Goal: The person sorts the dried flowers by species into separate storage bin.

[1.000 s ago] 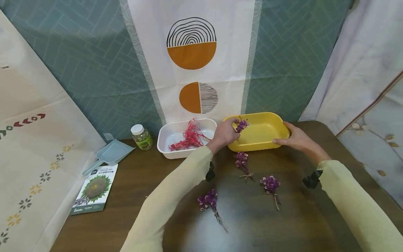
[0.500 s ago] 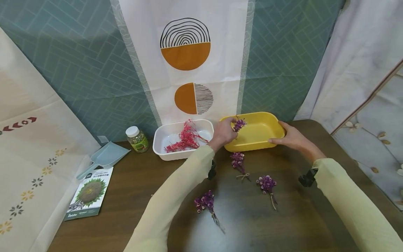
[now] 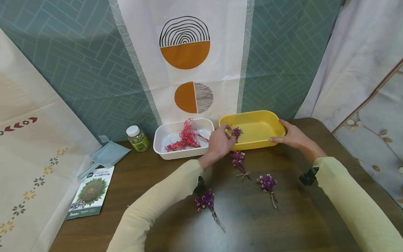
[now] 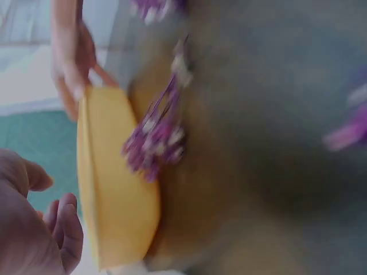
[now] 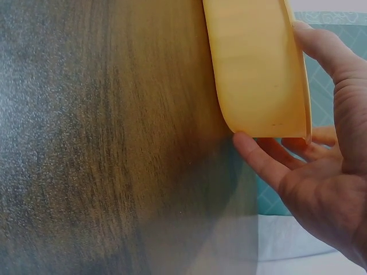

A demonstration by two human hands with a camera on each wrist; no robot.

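Observation:
My left hand (image 3: 221, 140) is over the near-left rim of a yellow plastic basin (image 3: 261, 133). Its thumb and fingers stand apart in the left wrist view, with nothing seen between them. Just beyond the fingertips, a small bunch of purple dried flowers (image 3: 235, 132) lies inside the basin at its left end. At the basin's right end my right hand (image 3: 292, 135) grips the wall, thumb at the rim (image 5: 304, 74) and fingers round the corner. Another purple bunch (image 3: 238, 161), tied with twine, lies on the table in front of the basin.
Two more purple bunches, one central (image 3: 207, 201) and one to the right (image 3: 267, 183), lie on the brown table (image 3: 252, 227). A white basin (image 3: 163, 140) holds red dried flowers (image 3: 185, 137). Leftward are a lidded jar (image 3: 138, 140), a blue dustpan (image 3: 110, 154) and a sunflower packet (image 3: 91, 192).
My left hand has let go of the purple bunch, which now rests lower in the yellow basin, and has drawn back slightly toward me. The right hand keeps its grip.

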